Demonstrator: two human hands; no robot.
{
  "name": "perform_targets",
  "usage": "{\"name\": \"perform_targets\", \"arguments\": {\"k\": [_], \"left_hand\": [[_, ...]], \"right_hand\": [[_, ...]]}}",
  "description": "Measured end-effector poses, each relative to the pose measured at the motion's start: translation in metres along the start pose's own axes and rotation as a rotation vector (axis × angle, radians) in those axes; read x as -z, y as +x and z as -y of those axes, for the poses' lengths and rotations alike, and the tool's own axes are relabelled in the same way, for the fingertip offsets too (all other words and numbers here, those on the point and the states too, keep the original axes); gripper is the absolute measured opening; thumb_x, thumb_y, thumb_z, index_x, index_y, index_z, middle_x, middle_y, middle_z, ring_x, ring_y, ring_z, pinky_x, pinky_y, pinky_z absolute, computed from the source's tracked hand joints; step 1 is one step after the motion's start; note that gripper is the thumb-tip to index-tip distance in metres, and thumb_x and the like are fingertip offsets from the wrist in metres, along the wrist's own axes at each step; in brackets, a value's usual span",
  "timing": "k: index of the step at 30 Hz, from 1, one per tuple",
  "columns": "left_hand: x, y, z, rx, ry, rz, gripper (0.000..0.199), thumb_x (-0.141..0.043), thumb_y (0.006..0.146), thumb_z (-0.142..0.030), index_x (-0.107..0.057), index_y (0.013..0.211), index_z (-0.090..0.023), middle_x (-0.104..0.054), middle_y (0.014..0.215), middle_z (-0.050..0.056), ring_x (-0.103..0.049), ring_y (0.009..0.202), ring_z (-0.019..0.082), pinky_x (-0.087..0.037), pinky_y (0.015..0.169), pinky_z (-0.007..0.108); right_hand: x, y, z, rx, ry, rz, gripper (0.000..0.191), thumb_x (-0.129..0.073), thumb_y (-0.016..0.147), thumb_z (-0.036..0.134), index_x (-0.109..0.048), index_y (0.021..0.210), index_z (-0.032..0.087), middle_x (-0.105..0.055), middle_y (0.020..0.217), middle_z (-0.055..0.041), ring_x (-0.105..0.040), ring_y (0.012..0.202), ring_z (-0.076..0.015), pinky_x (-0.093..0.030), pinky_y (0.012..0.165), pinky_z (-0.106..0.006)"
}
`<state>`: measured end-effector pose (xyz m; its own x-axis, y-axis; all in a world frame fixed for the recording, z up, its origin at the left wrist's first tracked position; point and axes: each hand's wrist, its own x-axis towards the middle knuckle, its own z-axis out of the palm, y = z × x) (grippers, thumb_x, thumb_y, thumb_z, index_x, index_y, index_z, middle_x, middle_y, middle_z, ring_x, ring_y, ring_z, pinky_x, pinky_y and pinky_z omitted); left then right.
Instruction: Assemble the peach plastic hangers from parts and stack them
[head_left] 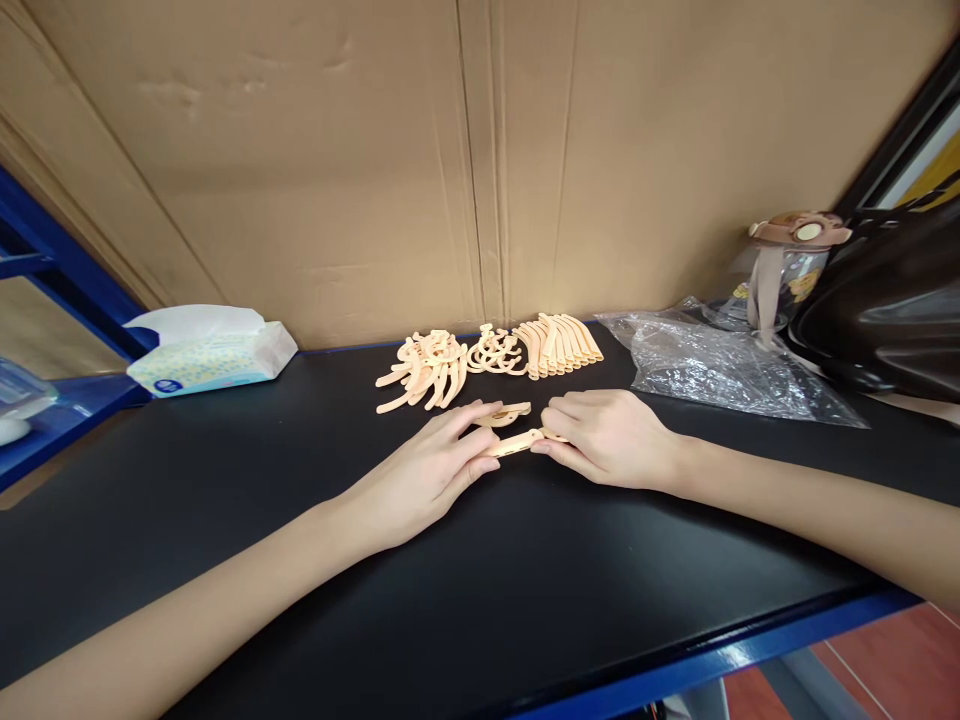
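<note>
Near the middle of the black table (450, 610), my left hand (420, 470) pinches the left end of a narrow beige piece (515, 444). My right hand (607, 435) is closed on its right end, where a small beige part shows beside the fingers. Another beige piece (513, 413) lies just behind, touched by my left fingers. Farther back are a loose pile of curved beige pieces (435, 365), a cluster of small hooked pieces (495, 352) and a neat row of curved pieces (559, 343).
A tissue pack (214, 362) stands at the back left. At the right are a clear plastic bag (727, 370), a bottle with a brown lid (799, 260) and a black bag (892, 300). A cardboard wall (360, 180) rises behind; a blue frame (67, 270) borders the left.
</note>
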<state>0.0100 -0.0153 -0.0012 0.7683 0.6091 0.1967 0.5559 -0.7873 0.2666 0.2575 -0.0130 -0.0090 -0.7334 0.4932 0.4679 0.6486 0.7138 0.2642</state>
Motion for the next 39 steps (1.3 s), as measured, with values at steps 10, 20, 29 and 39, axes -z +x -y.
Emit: {"name": "perform_targets", "arguments": {"k": [10,20,29,39], "left_hand": [[-0.0003,-0.0002,0.0008,-0.014,0.011,-0.011,0.029,-0.033,0.100,-0.031,-0.052,0.122,-0.025,-0.037,0.146,0.000,-0.032,0.136,0.019,-0.031,0.113,0.035],[0.0010,-0.0001,-0.0003,-0.020,0.020,0.025,0.026,-0.032,0.101,-0.031,-0.056,0.105,-0.022,-0.038,0.144,0.001,-0.029,0.137,0.020,-0.033,0.112,0.037],[0.0029,0.0017,-0.0012,-0.021,0.008,0.042,0.026,-0.031,0.101,-0.031,-0.054,0.109,-0.023,-0.038,0.143,0.001,-0.029,0.137,0.022,-0.035,0.110,0.039],[0.0032,0.0010,-0.0021,-0.020,-0.013,0.029,0.026,-0.033,0.100,-0.031,-0.058,0.104,-0.024,-0.040,0.142,0.001,-0.031,0.136,0.023,-0.035,0.110,0.038]], "right_hand": [[0.0010,0.0000,0.0008,-0.116,0.226,0.046,0.037,-0.039,0.096,0.040,-0.053,0.070,0.016,-0.049,0.064,0.0013,-0.043,0.057,-0.0099,-0.027,0.055,-0.025],[0.0007,0.0005,-0.0008,-0.131,0.372,0.033,0.037,-0.047,0.092,0.039,-0.050,0.063,0.016,-0.043,0.062,0.0024,-0.038,0.056,-0.0082,-0.026,0.054,-0.023],[0.0019,0.0017,-0.0001,-0.096,0.333,0.002,0.038,-0.047,0.092,0.038,-0.048,0.060,0.016,-0.043,0.060,0.0025,-0.037,0.055,-0.0083,-0.025,0.054,-0.024],[0.0014,0.0008,-0.0013,-0.143,0.382,0.067,0.037,-0.049,0.090,0.039,-0.043,0.061,0.016,-0.043,0.061,0.0035,-0.037,0.054,-0.0074,-0.024,0.052,-0.023]]}}
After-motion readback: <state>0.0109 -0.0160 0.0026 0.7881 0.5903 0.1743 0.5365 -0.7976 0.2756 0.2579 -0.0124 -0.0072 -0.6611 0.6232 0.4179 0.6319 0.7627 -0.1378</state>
